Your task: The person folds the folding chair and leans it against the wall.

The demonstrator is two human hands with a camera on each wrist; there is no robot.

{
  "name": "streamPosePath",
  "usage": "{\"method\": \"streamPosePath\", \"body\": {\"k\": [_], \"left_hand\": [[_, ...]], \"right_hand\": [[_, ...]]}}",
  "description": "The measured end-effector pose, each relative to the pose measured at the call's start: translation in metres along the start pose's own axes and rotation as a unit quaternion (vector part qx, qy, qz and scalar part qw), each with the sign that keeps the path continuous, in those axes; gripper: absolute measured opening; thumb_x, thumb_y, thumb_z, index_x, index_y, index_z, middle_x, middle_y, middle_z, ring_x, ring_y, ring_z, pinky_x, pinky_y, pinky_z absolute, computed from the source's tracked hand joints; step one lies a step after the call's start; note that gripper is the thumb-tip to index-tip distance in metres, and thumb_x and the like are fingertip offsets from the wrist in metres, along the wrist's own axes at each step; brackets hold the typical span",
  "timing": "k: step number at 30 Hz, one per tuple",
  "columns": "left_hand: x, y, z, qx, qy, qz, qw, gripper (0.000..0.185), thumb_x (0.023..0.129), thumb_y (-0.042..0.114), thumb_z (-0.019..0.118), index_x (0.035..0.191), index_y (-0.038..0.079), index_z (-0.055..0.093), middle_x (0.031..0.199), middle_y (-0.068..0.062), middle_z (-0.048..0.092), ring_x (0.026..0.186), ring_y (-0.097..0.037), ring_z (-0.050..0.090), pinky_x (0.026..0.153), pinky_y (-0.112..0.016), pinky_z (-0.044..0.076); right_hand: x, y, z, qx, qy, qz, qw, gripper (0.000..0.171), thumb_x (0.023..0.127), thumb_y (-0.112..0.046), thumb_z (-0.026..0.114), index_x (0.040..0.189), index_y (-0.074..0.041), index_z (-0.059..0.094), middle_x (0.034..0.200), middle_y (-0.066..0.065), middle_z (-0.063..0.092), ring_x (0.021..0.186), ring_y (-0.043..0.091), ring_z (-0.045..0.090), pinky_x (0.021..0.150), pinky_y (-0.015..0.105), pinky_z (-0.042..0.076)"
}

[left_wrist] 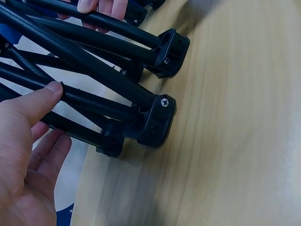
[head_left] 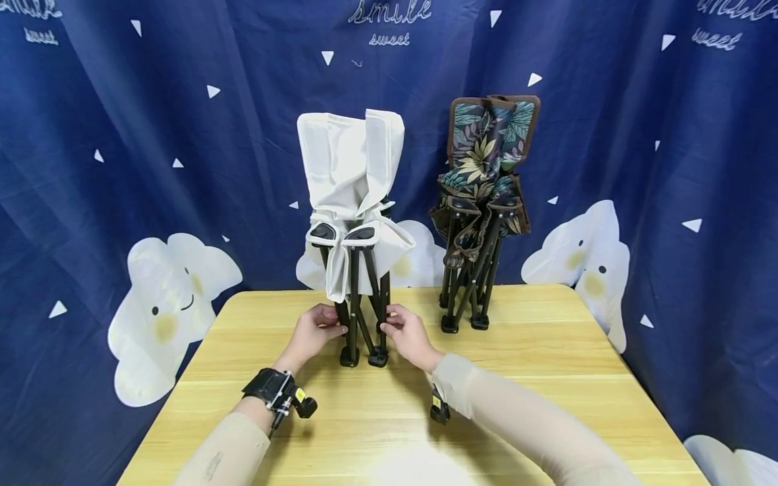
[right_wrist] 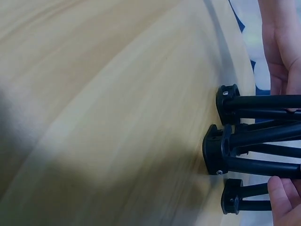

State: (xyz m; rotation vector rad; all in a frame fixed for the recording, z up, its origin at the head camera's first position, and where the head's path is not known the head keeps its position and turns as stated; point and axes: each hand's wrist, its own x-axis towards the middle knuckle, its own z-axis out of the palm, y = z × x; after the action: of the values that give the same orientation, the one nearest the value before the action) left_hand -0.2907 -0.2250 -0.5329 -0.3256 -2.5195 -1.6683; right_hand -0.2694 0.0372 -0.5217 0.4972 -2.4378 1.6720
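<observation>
Folded white fabric camp chair with black tubular metal legs [head_left: 355, 223] stands upright on the light wooden table [head_left: 535, 378], near the table's middle, directly ahead of the person; its long axis runs vertical, legs bundled close together, plastic feet [left_wrist: 157, 120] down on the wood. Both hands sit low on the leg bundle, one to each side — neither is clearly nearer, the chair lies between them. Left hand [head_left: 313, 332] grips a leg on the chair's left side: in the left wrist view the thumb [left_wrist: 40, 99] presses on one black tube and the fingers curl in beneath it. Right hand [head_left: 408, 335] holds the legs on the right side; in the right wrist view only a fingertip or thumb tip [right_wrist: 282, 197] shows against a tube, so the exact grip is hard to read, though the head view shows fingers closed on the leg. Hands apart, separated by the folded frame. Second folded chair — dark leaf-print fabric with brown trim, black legs [head_left: 483, 202] — stands upright behind and to the right, near the back edge, well apart from the white one and from both hands. Blue cloud-print curtain [head_left: 121, 169] hangs behind the table. Nothing lies between the hands and the white chair's legs.
</observation>
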Motion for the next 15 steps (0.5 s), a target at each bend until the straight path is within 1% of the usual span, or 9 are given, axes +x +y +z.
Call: {"method": "streamPosePath", "body": {"k": [5, 10, 15], "left_hand": [[0.007, 0.000, 0.003, 0.011, 0.004, -0.002, 0.9999, 0.036, 0.087, -0.004, 0.088, 0.119, -0.003, 0.072, 0.113, -0.022, 0.078, 0.108, -0.038, 0.078, 0.086, -0.019, 0.062], [0.012, 0.001, 0.006, 0.008, 0.008, -0.010, 0.9999, 0.036, 0.087, -0.004, 0.087, 0.119, -0.003, 0.072, 0.113, -0.022, 0.078, 0.109, -0.039, 0.078, 0.087, -0.023, 0.064], [0.017, 0.000, 0.007, 0.001, 0.008, -0.017, 0.9998, 0.037, 0.089, -0.001, 0.087, 0.123, -0.001, 0.072, 0.117, -0.021, 0.077, 0.111, -0.039, 0.078, 0.089, -0.027, 0.066]], "right_hand": [[0.005, 0.000, -0.002, 0.008, 0.004, 0.018, 1.000, 0.032, 0.097, 0.004, 0.075, 0.129, 0.008, 0.069, 0.110, 0.029, 0.079, 0.106, 0.043, 0.078, 0.095, 0.048, 0.067], [0.011, 0.002, -0.003, 0.008, 0.011, 0.035, 0.999, 0.031, 0.098, 0.005, 0.075, 0.129, 0.006, 0.070, 0.111, 0.028, 0.079, 0.107, 0.041, 0.078, 0.096, 0.049, 0.066], [0.017, 0.004, -0.003, -0.002, 0.015, 0.036, 0.999, 0.032, 0.098, 0.004, 0.075, 0.129, 0.005, 0.070, 0.111, 0.029, 0.079, 0.107, 0.041, 0.078, 0.097, 0.050, 0.066]]}}
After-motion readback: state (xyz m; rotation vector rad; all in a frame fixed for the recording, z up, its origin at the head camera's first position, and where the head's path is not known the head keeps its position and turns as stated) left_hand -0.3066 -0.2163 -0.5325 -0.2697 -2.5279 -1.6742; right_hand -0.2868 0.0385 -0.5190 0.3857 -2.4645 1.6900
